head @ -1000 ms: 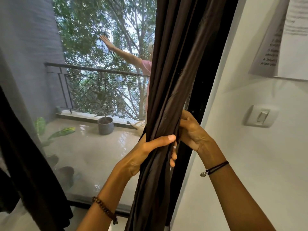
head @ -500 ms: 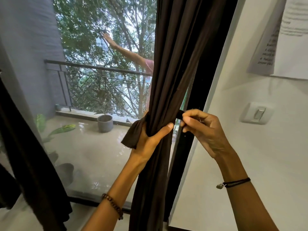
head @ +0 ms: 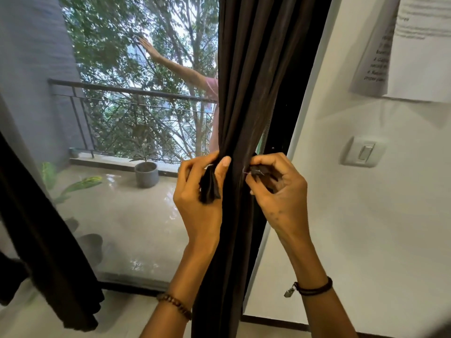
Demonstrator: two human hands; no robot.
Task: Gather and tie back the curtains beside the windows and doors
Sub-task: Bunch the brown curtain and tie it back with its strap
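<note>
Both hands are up at the bunched part of the dark curtain (head: 249,81). It hangs gathered into one thick rope right against the black door frame (head: 290,106), on the right side of the glass.

Left hand (head: 200,198) has its fingers curled round one end of the tie-back (head: 209,189), with the thumb flat on the front of the bundle so the folds don't slide apart. Right hand (head: 278,193) is pinching the other end, the frayed bit with pale threads sticking out. So neither hand is free, each has a tail of the same dark strip. The strip seems to run round behind the curtain, where I can't see it. Holding both ends level in front is what I'd want for crossing them into a knot, which looks like the next bit. No knot yet as far as I can tell.

Around it: white wall just right of the frame, with a light switch (head: 363,152) and printed sheets (head: 415,50) higher up. The frame sits close on that side, so my right hand has little room.

Through the glass there's a shiny balcony floor, a grey plant pot (head: 146,174), a railing (head: 127,90), trees, and somebody out there with an arm (head: 175,67) stretched out. A second dark curtain (head: 44,228) hangs on the far left. Can't tell from here whether that one's tied.
</note>
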